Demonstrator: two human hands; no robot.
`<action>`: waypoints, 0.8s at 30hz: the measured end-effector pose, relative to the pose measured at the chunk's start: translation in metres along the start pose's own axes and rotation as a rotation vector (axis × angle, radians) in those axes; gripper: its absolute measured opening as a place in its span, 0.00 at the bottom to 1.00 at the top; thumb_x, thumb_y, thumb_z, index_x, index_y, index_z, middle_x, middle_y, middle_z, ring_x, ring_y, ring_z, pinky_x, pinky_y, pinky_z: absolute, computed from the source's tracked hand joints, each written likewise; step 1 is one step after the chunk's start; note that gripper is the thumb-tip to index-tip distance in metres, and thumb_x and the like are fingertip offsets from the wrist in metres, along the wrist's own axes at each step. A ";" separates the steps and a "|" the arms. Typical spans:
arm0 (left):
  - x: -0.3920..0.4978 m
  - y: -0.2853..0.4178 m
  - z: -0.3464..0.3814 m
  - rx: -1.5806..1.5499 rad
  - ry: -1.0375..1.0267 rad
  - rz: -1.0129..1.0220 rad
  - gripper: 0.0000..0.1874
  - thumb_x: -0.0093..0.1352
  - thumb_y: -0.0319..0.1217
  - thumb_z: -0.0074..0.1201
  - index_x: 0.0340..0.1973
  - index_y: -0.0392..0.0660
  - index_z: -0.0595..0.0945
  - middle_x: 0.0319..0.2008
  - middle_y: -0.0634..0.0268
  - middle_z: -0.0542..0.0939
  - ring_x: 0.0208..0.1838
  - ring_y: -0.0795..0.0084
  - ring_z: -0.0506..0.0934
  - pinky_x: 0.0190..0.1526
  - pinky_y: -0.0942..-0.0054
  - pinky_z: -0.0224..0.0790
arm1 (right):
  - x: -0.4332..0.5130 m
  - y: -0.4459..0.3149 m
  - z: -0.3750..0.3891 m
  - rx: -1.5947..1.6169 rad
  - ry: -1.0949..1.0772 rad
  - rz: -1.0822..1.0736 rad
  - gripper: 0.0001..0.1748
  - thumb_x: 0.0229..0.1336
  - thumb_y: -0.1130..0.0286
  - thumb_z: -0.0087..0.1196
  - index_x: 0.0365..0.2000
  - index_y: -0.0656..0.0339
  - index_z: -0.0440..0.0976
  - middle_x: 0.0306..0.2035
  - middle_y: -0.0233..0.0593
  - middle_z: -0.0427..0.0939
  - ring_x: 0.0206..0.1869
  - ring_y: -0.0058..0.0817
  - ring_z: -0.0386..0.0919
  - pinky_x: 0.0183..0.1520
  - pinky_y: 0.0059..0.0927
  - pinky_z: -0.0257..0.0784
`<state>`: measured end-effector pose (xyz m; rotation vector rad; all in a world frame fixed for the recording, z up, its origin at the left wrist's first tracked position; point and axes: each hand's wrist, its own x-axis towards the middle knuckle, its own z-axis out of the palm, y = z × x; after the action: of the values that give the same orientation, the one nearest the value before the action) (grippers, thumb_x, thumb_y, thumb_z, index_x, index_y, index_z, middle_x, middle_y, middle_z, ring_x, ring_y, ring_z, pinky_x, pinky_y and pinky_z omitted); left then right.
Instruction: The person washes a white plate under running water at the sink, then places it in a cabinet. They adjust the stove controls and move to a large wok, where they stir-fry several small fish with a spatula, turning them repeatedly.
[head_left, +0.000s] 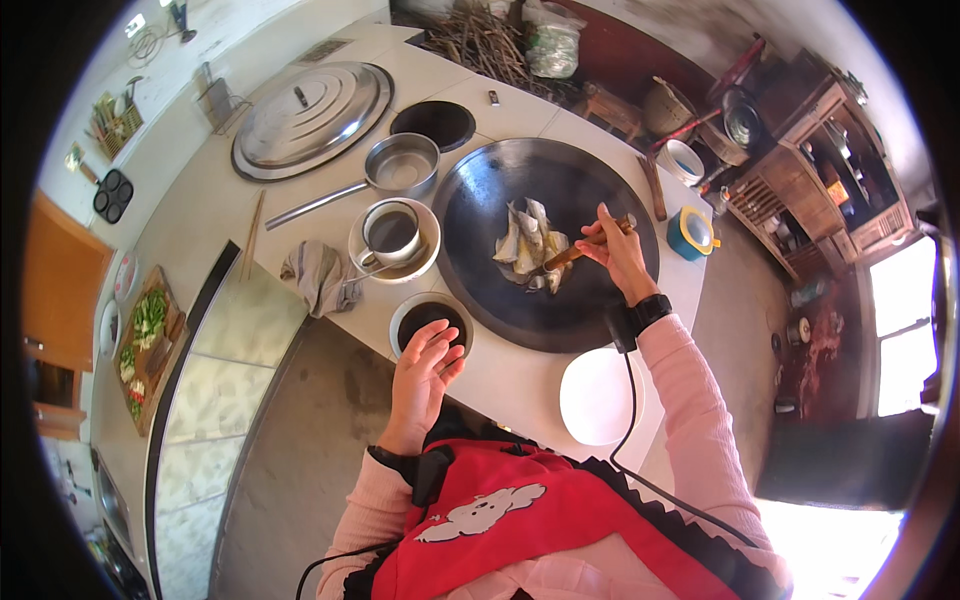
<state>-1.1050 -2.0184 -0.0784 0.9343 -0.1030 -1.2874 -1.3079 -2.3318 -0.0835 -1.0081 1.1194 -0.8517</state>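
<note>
My right hand grips the wooden handle of a spatula over a large dark wok. The spatula's head reaches into a heap of fish pieces in the middle of the wok and is mostly hidden among them. My left hand, empty with its fingers apart, is held over the near edge of a bowl of dark liquid. Whether it touches the bowl cannot be told. Left of the wok, an enamel mug of dark liquid and a spoon sit in a white bowl.
A long-handled saucepan, a large metal lid and a cloth occupy the left side. A white dish stands at the near right edge, a teal container beyond it. Cut vegetables lie on a cutting board. Cables hang from both wrists.
</note>
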 end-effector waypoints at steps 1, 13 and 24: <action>0.006 0.006 -0.003 0.009 -0.012 -0.017 0.18 0.72 0.27 0.51 0.57 0.44 0.73 0.51 0.64 0.76 0.48 0.74 0.76 0.50 0.71 0.72 | -0.001 0.005 0.001 0.031 0.052 0.026 0.26 0.60 0.49 0.59 0.31 0.68 0.73 0.37 0.49 0.79 0.30 0.36 0.84 0.32 0.26 0.83; 0.070 0.080 -0.039 0.017 -0.143 -0.120 0.19 0.72 0.28 0.50 0.59 0.44 0.72 0.53 0.63 0.75 0.49 0.74 0.76 0.52 0.72 0.70 | 0.015 0.026 0.083 -0.041 0.290 0.086 0.28 0.63 0.47 0.54 0.26 0.68 0.74 0.30 0.47 0.79 0.26 0.35 0.83 0.28 0.25 0.82; 0.089 0.106 -0.052 -0.015 -0.214 -0.176 0.20 0.72 0.28 0.51 0.59 0.44 0.71 0.54 0.62 0.75 0.47 0.75 0.77 0.49 0.72 0.73 | 0.023 0.030 0.115 -0.048 0.536 0.067 0.28 0.63 0.50 0.54 0.23 0.68 0.73 0.25 0.45 0.78 0.22 0.35 0.81 0.24 0.26 0.80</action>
<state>-0.9663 -2.0686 -0.0816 0.8038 -0.1805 -1.5483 -1.1892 -2.3197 -0.1053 -0.7925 1.6222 -1.0789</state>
